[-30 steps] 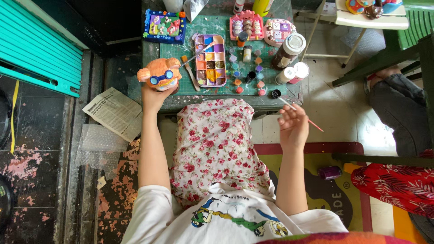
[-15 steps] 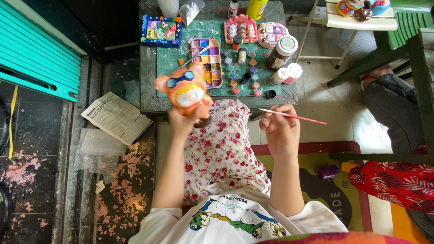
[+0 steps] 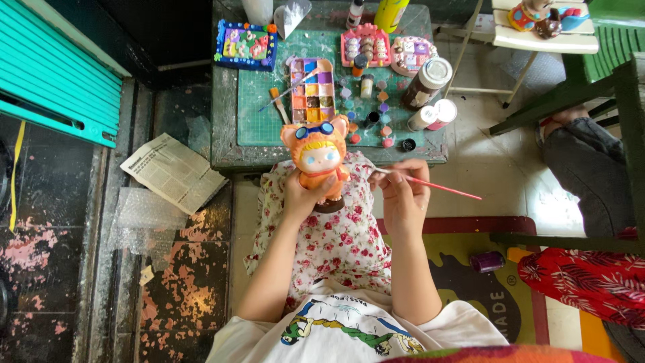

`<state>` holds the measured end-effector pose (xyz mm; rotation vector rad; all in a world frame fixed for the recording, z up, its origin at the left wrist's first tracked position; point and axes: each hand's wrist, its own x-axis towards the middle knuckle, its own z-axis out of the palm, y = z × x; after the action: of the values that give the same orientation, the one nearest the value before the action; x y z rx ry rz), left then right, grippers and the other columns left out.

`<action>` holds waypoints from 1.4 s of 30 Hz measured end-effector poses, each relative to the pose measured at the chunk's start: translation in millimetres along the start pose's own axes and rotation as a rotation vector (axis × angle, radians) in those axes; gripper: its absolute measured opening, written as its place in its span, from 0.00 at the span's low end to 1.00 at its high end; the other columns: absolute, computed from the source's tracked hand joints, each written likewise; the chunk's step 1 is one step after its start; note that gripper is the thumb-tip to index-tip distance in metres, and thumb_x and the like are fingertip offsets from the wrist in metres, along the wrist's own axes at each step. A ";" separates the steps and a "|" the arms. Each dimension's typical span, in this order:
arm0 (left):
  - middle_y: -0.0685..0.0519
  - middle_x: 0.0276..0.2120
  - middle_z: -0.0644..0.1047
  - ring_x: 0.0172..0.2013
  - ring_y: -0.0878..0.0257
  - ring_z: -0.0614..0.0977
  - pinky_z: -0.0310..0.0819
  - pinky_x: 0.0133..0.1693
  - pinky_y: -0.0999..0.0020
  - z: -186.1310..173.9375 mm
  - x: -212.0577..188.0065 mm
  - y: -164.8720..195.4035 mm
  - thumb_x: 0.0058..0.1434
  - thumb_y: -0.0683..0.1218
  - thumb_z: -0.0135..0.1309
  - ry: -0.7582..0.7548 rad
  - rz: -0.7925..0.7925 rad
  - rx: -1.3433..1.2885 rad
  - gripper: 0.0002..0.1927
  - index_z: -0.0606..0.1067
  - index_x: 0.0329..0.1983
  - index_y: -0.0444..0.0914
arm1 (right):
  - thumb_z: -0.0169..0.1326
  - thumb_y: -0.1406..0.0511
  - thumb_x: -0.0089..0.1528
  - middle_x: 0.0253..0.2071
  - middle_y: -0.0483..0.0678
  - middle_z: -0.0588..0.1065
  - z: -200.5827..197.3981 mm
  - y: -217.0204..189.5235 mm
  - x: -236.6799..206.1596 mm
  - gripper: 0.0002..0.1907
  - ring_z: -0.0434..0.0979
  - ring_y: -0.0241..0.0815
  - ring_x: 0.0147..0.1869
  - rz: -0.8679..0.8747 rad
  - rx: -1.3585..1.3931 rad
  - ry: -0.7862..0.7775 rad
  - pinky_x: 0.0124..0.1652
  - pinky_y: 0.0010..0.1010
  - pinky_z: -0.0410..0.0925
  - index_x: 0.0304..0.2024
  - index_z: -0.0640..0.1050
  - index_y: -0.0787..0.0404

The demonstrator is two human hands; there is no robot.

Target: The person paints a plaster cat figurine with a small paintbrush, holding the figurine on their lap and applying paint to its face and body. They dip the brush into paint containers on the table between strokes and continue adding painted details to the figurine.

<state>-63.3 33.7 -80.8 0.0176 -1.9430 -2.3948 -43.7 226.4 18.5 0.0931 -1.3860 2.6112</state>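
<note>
Head view looks straight down at a seated person's lap, in floral cloth. Left hand [image 3: 300, 196] has its fingers wrapped around the base of an orange figurine [image 3: 317, 156], holding it upright above the lap, just before the table [image 3: 226, 144] edge. Right hand [image 3: 402, 195] pinches a thin red-handled paintbrush [image 3: 430, 184], fingers closed on it, its tip pointing toward the figurine without touching. On the table lie a paint palette [image 3: 312, 91] and small paint pots [image 3: 373, 119]. A folded newspaper [image 3: 173, 173] lies on the floor.
</note>
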 end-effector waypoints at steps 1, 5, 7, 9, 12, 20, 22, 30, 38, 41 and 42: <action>0.50 0.41 0.82 0.32 0.68 0.83 0.78 0.31 0.73 -2.5 -0.6 -1.0 0.56 0.52 0.68 0.005 -0.050 -0.023 0.27 0.76 0.52 0.31 | 0.48 0.72 0.69 0.37 0.54 0.76 -0.6 4.3 0.3 0.03 0.78 0.46 0.41 0.033 -0.012 0.019 0.46 0.37 0.73 0.45 0.68 0.64; 0.51 0.36 0.81 0.26 0.70 0.80 0.74 0.25 0.75 -5.4 -3.4 -3.4 0.56 0.52 0.69 -0.012 -0.063 -0.048 0.27 0.75 0.50 0.30 | 0.48 0.72 0.69 0.37 0.53 0.75 -2.3 23.4 0.9 0.01 0.76 0.44 0.41 0.191 0.060 0.076 0.42 0.32 0.69 0.42 0.69 0.64; 0.52 0.37 0.81 0.27 0.70 0.80 0.73 0.26 0.75 -6.2 -4.7 -4.5 0.57 0.52 0.69 -0.032 -0.050 -0.066 0.27 0.74 0.50 0.30 | 0.47 0.72 0.71 0.35 0.53 0.75 -3.3 32.1 1.8 0.03 0.75 0.43 0.38 0.226 0.171 0.074 0.39 0.30 0.68 0.40 0.68 0.64; 0.52 0.38 0.81 0.29 0.71 0.81 0.75 0.29 0.76 -7.2 -4.6 -5.4 0.58 0.52 0.69 -0.028 -0.023 -0.064 0.27 0.75 0.51 0.30 | 0.46 0.71 0.72 0.34 0.54 0.74 -3.9 37.1 0.0 0.05 0.73 0.41 0.36 0.260 0.191 0.071 0.38 0.30 0.67 0.39 0.67 0.62; 0.51 0.42 0.81 0.36 0.71 0.82 0.78 0.36 0.75 -7.7 -3.7 -7.0 0.61 0.52 0.69 -0.030 0.075 -0.051 0.26 0.75 0.52 0.30 | 0.45 0.70 0.72 0.33 0.54 0.74 -4.1 40.7 -1.3 0.06 0.71 0.41 0.35 0.287 0.250 0.040 0.39 0.30 0.66 0.38 0.66 0.61; 0.50 0.35 0.81 0.24 0.70 0.79 0.73 0.24 0.75 -9.0 -8.0 -6.2 0.57 0.53 0.69 -0.052 -0.075 -0.126 0.27 0.75 0.49 0.31 | 0.47 0.72 0.72 0.36 0.51 0.74 6.3 51.5 -7.7 0.06 0.75 0.42 0.45 0.007 0.038 0.000 0.56 0.39 0.71 0.39 0.65 0.61; 0.50 0.37 0.81 0.25 0.70 0.80 0.74 0.24 0.75 -9.3 -8.6 -5.2 0.57 0.52 0.69 -0.055 -0.057 -0.116 0.26 0.74 0.50 0.31 | 0.48 0.73 0.72 0.38 0.53 0.76 10.4 55.9 -9.3 0.07 0.78 0.44 0.48 -0.159 -0.219 -0.015 0.59 0.42 0.72 0.40 0.65 0.61; 0.50 0.40 0.81 0.33 0.68 0.83 0.79 0.29 0.74 -6.6 -7.8 -0.5 0.55 0.48 0.69 -0.029 -0.072 -0.083 0.25 0.74 0.51 0.31 | 0.49 0.74 0.72 0.42 0.54 0.75 24.0 63.8 -9.6 0.08 0.76 0.46 0.53 -0.317 -0.415 -0.121 0.58 0.39 0.70 0.42 0.63 0.63; 0.51 0.43 0.81 0.37 0.68 0.83 0.79 0.35 0.74 -7.6 -5.3 -4.9 0.57 0.46 0.69 -0.063 0.033 -0.053 0.24 0.75 0.53 0.31 | 0.52 0.72 0.71 0.40 0.54 0.76 15.6 61.1 6.6 0.10 0.77 0.47 0.53 -0.232 -0.334 -0.171 0.62 0.43 0.69 0.41 0.63 0.62; 0.51 0.42 0.81 0.34 0.68 0.82 0.78 0.34 0.73 -7.5 -5.3 -3.9 0.56 0.46 0.69 -0.070 -0.001 -0.069 0.25 0.74 0.52 0.31 | 0.52 0.72 0.72 0.40 0.54 0.76 12.5 55.4 14.4 0.10 0.77 0.48 0.55 -0.246 -0.362 -0.220 0.70 0.49 0.65 0.41 0.63 0.62; 0.51 0.45 0.81 0.40 0.68 0.82 0.79 0.40 0.72 -7.0 -4.9 -3.1 0.58 0.45 0.69 -0.082 0.075 -0.062 0.25 0.74 0.54 0.31 | 0.52 0.72 0.71 0.40 0.53 0.76 11.7 52.3 15.8 0.10 0.77 0.48 0.56 -0.235 -0.365 -0.237 0.71 0.51 0.64 0.40 0.64 0.62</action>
<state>-58.2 27.7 -85.4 -0.1553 -1.8653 -2.4428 -69.5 190.2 -15.3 0.4943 -1.7848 2.1744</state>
